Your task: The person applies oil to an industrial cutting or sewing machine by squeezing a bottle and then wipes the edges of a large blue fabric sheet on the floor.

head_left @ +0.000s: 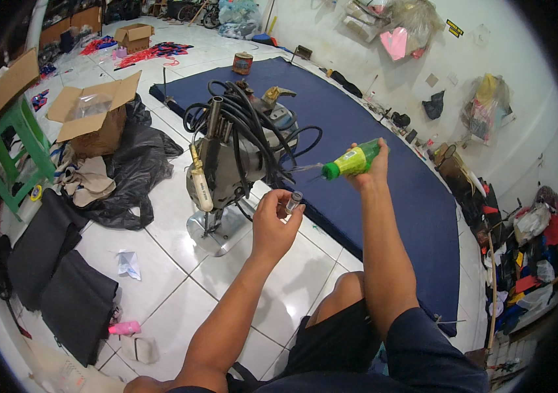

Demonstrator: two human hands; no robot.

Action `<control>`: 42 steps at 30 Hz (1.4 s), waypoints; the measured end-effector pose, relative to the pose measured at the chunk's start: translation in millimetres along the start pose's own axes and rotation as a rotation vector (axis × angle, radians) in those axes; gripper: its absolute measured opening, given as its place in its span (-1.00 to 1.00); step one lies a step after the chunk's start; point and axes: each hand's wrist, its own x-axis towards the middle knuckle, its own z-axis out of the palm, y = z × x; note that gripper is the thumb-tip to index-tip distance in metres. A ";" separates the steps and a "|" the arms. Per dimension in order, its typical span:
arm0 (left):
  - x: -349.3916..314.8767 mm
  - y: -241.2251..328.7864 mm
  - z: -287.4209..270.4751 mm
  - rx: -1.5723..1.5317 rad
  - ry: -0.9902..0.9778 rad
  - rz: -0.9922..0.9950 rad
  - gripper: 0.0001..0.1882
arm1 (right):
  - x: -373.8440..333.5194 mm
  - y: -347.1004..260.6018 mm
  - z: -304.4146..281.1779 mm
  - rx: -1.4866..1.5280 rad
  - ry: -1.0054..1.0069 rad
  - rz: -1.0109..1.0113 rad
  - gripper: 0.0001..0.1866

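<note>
My left hand [275,224] pinches a small clear cylindrical cup [294,202] between thumb and fingers, close to the machine's lower right side. Higher and to the right, my right hand [376,173] grips a green squeeze bottle [352,161] with a yellow-green label. The bottle is tilted so its green cap points left and slightly down; a thin clear streak shows left of the cap, but I cannot tell if it is liquid. In front of my hands stands a metal cloth-cutting machine [221,164], with a coiled black cable [262,128] draped over it.
A dark blue padded board [384,203] lies behind and right of the machine, with a tin can [243,63] at its far end. To the left are an open cardboard box [95,124], a black plastic bag [138,164], a green stool [13,154] and dark folded cloth [69,288].
</note>
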 end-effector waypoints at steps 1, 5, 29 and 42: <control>-0.9 -0.9 -1.7 -0.003 0.000 -0.013 -0.69 | -0.3 2.8 -1.6 0.020 0.040 0.029 -0.36; -7.9 -15.5 -6.4 0.046 0.018 -0.045 -0.68 | 18.5 8.7 -18.9 0.077 0.222 0.041 -0.31; -20.2 -102.5 -61.3 0.291 0.294 -0.248 -0.68 | 48.8 2.4 -41.6 0.213 0.135 -0.094 -0.29; 1.2 -93.4 -67.8 0.267 0.274 -0.205 -0.68 | 39.4 0.4 -33.1 0.168 0.091 -0.152 -0.33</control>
